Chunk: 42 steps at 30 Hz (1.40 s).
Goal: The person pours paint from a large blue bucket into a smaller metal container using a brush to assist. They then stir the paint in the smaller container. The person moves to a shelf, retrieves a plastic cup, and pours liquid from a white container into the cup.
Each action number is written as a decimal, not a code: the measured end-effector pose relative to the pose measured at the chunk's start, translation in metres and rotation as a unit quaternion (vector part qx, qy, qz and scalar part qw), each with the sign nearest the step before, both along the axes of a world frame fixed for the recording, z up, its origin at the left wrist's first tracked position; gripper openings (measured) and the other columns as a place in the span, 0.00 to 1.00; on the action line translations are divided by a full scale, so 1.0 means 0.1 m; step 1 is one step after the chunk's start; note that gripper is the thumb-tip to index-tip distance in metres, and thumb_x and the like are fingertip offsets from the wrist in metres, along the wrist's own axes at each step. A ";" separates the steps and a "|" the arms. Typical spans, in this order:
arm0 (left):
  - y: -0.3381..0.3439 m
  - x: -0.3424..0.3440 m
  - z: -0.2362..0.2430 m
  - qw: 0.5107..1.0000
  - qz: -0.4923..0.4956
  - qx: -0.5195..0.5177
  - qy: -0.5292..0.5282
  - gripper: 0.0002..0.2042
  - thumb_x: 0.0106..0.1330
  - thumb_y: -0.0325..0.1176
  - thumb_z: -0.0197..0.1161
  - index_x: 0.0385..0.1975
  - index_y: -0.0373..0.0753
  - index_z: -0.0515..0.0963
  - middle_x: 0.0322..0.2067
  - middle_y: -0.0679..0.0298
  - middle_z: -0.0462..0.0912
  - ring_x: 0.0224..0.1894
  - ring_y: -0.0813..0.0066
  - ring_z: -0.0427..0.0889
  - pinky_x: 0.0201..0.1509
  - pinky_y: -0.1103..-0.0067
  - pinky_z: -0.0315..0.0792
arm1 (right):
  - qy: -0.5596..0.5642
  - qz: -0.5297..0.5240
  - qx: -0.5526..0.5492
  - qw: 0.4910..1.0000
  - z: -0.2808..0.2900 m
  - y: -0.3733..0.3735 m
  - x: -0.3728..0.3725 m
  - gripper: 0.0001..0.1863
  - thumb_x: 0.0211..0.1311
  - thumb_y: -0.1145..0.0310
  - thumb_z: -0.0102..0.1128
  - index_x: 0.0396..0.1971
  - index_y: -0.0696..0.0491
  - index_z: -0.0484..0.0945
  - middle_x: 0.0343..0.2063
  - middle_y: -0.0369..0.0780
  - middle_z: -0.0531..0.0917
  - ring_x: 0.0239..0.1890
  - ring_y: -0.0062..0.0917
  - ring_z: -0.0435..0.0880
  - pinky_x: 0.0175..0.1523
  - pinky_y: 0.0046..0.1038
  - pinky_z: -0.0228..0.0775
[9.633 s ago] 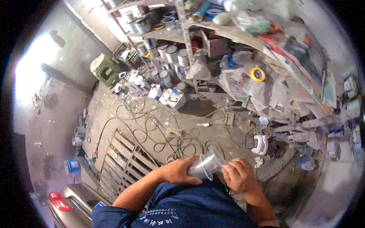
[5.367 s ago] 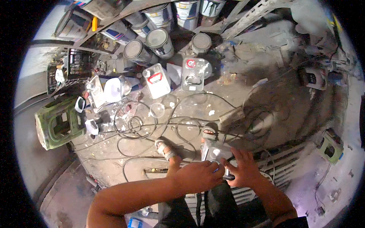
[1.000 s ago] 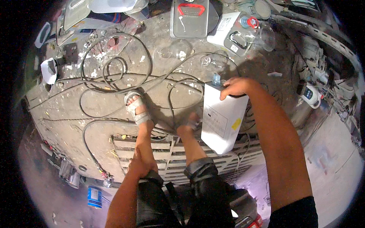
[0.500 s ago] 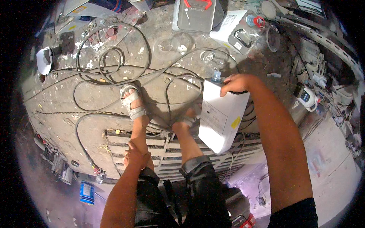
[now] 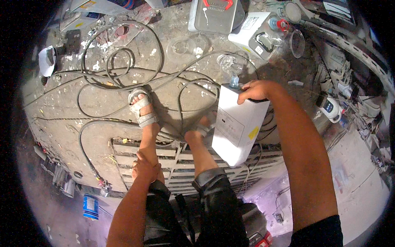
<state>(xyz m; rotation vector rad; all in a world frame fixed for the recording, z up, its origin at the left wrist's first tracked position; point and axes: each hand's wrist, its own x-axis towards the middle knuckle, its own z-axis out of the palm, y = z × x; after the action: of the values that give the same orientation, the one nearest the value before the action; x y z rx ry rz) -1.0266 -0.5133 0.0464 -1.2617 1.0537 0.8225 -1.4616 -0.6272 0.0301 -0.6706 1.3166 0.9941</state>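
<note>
My right hand grips the top end of a white rectangular metal can, its fingers curled over the edge. The can hangs tilted beside my right foot, with a printed label on its side and a yellow patch near one edge. At its top a pale blue translucent spout or bottle neck shows; whether it is joined to the can I cannot tell. My left hand is wrapped round my left shin, above a pale sandal. My right foot is partly hidden by the can.
A dark hose lies coiled across the dirty floor. Beyond stand a grey-lidded container with a red handle and another white can. Clear plastic lies near my can. A slatted grate is below; a blue tin stands lower left.
The lower end of the white can has swung slightly to the left. Both hands keep their holds, and the view has shifted a little.
</note>
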 end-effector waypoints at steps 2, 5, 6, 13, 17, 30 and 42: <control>0.02 0.02 -0.02 1.000 -0.001 0.002 -0.002 0.53 0.50 0.56 0.65 0.65 0.31 0.38 0.51 0.41 0.68 0.50 0.50 0.75 0.51 0.65 0.72 | 0.001 -0.008 -0.011 1.000 -0.03 0.04 -0.03 0.53 0.30 0.39 0.62 0.62 0.50 0.64 0.65 0.43 0.58 0.65 0.38 0.59 0.64 0.36 0.55; -0.10 -0.10 0.05 1.000 0.006 0.010 -0.014 0.53 0.50 0.56 0.65 0.65 0.31 0.38 0.51 0.40 0.67 0.50 0.50 0.75 0.51 0.65 0.72 | 0.004 -0.015 -0.046 0.999 -0.12 0.18 -0.10 0.52 0.31 0.40 0.63 0.62 0.50 0.64 0.65 0.44 0.59 0.65 0.39 0.60 0.64 0.36 0.56; -0.08 -0.07 0.05 1.000 0.006 0.008 -0.013 0.53 0.50 0.56 0.65 0.65 0.31 0.38 0.52 0.40 0.67 0.50 0.49 0.75 0.51 0.65 0.72 | 0.003 -0.012 -0.057 0.998 -0.11 0.18 -0.09 0.52 0.31 0.40 0.63 0.61 0.51 0.64 0.64 0.45 0.60 0.64 0.39 0.61 0.63 0.35 0.56; 0.01 0.00 -0.03 1.000 0.000 0.004 -0.020 0.54 0.49 0.56 0.66 0.65 0.33 0.38 0.52 0.40 0.67 0.50 0.49 0.75 0.52 0.65 0.72 | -0.031 -0.023 -0.080 0.996 -0.19 0.34 -0.11 0.49 0.33 0.41 0.64 0.59 0.54 0.67 0.60 0.47 0.66 0.61 0.38 0.66 0.60 0.30 0.61; 0.00 0.00 -0.01 1.000 0.001 0.000 -0.008 0.52 0.49 0.56 0.67 0.64 0.33 0.40 0.51 0.40 0.68 0.50 0.49 0.75 0.51 0.65 0.72 | -0.035 -0.028 -0.089 0.995 -0.15 0.35 -0.09 0.50 0.32 0.39 0.62 0.57 0.55 0.68 0.61 0.47 0.64 0.61 0.39 0.66 0.61 0.32 0.61; 0.05 0.04 -0.02 1.000 -0.004 -0.012 -0.007 0.53 0.49 0.56 0.66 0.65 0.34 0.39 0.52 0.41 0.67 0.53 0.49 0.73 0.55 0.64 0.70 | -0.009 -0.039 -0.082 0.996 -0.06 0.33 -0.03 0.52 0.32 0.40 0.64 0.61 0.54 0.65 0.64 0.47 0.60 0.64 0.39 0.60 0.64 0.32 0.55; 0.06 0.06 -0.03 1.000 0.004 -0.010 -0.003 0.52 0.49 0.55 0.67 0.64 0.33 0.40 0.51 0.40 0.68 0.51 0.49 0.75 0.53 0.65 0.71 | 0.021 -0.013 -0.080 0.996 0.00 0.26 -0.01 0.54 0.29 0.38 0.62 0.61 0.53 0.64 0.65 0.45 0.57 0.66 0.38 0.58 0.65 0.34 0.54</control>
<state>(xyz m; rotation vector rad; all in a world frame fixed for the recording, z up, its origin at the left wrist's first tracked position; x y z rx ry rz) -1.0203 -0.5076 0.0436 -1.2856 1.0546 0.8152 -1.4623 -0.6010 0.0297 -0.7561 1.4490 0.8918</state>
